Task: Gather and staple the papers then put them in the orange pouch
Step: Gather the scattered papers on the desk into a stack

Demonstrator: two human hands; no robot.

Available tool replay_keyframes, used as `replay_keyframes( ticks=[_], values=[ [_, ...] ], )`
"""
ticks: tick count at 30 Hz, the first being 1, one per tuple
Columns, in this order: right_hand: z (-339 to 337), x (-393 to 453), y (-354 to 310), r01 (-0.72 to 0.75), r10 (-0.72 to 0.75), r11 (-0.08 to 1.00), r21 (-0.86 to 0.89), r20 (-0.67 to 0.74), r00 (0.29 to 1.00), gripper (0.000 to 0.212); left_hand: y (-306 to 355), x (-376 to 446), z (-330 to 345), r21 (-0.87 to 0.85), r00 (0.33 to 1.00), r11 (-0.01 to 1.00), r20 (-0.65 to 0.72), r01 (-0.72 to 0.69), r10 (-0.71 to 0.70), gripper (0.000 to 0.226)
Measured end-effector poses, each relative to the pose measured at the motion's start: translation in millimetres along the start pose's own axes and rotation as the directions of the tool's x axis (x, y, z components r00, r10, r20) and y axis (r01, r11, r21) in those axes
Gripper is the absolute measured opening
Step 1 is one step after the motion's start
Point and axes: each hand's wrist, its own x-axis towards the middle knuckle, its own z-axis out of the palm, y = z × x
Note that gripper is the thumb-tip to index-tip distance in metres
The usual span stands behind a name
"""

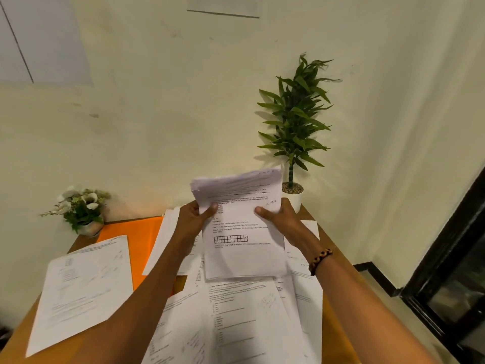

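Note:
I hold a stack of printed white papers (244, 227) upright above the table, its bottom edge close to the loose sheets below. My left hand (193, 219) grips the stack's left edge with the thumb on the front. My right hand (282, 219) grips the right edge the same way. Several loose printed sheets (244, 319) lie spread on the table under my arms, and another sheet (84, 290) lies at the left. The orange pouch (133, 237) lies flat at the back left, partly covered by papers. No stapler shows.
A wooden table (333, 319) stands against a pale wall. A small pot of white flowers (81, 208) stands at the back left corner and a tall green plant in a white pot (294, 127) at the back right. A dark frame (451, 271) stands to the right.

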Motion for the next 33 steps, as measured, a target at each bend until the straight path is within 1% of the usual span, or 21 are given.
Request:
replay_keyframes(
  ticks=[1,2,4,7,8,10,11,13,14,15,18,20,22,23,25,26,27,28,29,31,33],
  values=[
    [5,-3,-2,-0.006,0.006,1.0,0.002,-0.016,1.0,0.08,1,-1,2,-0.067,1.0,0.998,-0.016,-0.003,0.002,0.026],
    [10,-8,-5,-0.002,0.002,1.0,0.011,-0.023,1.0,0.076,3,-2,4,-0.111,1.0,0.994,-0.013,-0.009,0.007,0.027],
    [20,-12,-3,0.014,-0.014,1.0,0.01,-0.042,0.999,0.058,6,-5,7,-0.132,1.0,0.991,0.012,0.005,-0.003,0.032],
    [34,-14,5,0.044,-0.042,0.999,0.011,-0.117,0.992,0.029,5,-8,14,-0.035,1.0,0.999,0.024,0.015,-0.014,0.038],
    [38,-16,7,0.046,-0.044,0.999,0.013,-0.124,0.991,0.025,1,-10,17,0.014,1.0,1.0,0.023,0.019,-0.019,0.037],
    [49,-22,15,0.047,-0.039,0.998,0.051,-0.146,0.989,0.024,-8,-15,20,0.075,1.0,0.997,0.027,0.007,-0.009,0.031],
    [54,-24,23,0.039,-0.03,0.998,0.056,-0.158,0.987,0.029,-16,-17,22,0.098,0.999,0.995,0.039,0.0,-0.003,0.03],
    [62,-27,43,0.009,-0.007,1.0,0.009,-0.142,0.99,0.058,-32,-25,24,0.16,0.997,0.987,0.07,0.015,-0.027,0.032],
    [64,-28,55,0.006,-0.005,1.0,0.003,-0.123,0.992,0.066,-38,-30,25,0.187,0.996,0.982,0.083,0.029,-0.045,0.032],
    [65,-28,65,0.008,-0.009,1.0,-0.008,-0.112,0.994,0.066,-44,-33,26,0.197,0.995,0.979,0.082,0.044,-0.061,0.03],
    [67,-36,54,0.042,-0.05,0.997,-0.062,-0.137,0.989,0.053,-45,-37,27,0.191,0.997,0.979,0.02,0.064,-0.069,0.024],
    [62,-32,42,0.086,-0.109,0.986,-0.14,-0.167,0.98,0.051,-36,-32,26,0.205,0.998,0.977,0.015,0.051,-0.055,0.022],
    [54,-26,29,0.076,-0.117,0.972,-0.222,-0.178,0.977,0.037,-26,-25,21,0.204,0.996,0.977,0.057,0.055,-0.068,0.023],
    [47,-23,28,0.071,-0.112,0.968,-0.243,-0.161,0.981,0.032,-23,-21,16,0.208,0.993,0.977,0.092,0.056,-0.077,0.026],
    [37,-22,29,0.045,-0.073,0.964,-0.26,-0.096,0.993,0.033,-15,-16,8,0.208,0.988,0.976,0.125,0.066,-0.094,0.035],
    [33,-24,32,0.002,-0.022,0.967,-0.256,-0.076,0.997,0.038,-12,-15,4,0.203,0.992,0.978,0.105,0.053,-0.075,0.036],
    [30,-26,37,-0.046,0.033,0.965,-0.257,-0.054,0.998,0.042,-10,-12,0,0.196,0.998,0.98,0.055,0.029,-0.041,0.036],
    [28,-33,39,-0.067,0.059,0.963,-0.26,-0.039,0.998,0.041,-9,-10,-4,0.164,1.0,0.986,-0.001,0.013,-0.013,0.036],
    [28,-38,42,-0.06,0.054,0.964,-0.257,-0.033,0.998,0.034,-8,-6,-8,0.12,0.999,0.993,-0.047,0.004,0.002,0.037],
    [27,-49,45,-0.027,0.014,0.98,-0.2,-0.065,0.998,0.022,-7,-3,-12,0.058,0.997,0.998,-0.081,-0.006,0.011,0.04],
    [27,-54,46,-0.013,0.0,0.996,-0.085,-0.154,0.988,0.017,-6,-3,-11,0.131,0.99,0.99,-0.12,-0.06,0.076,0.047]
  ],
)
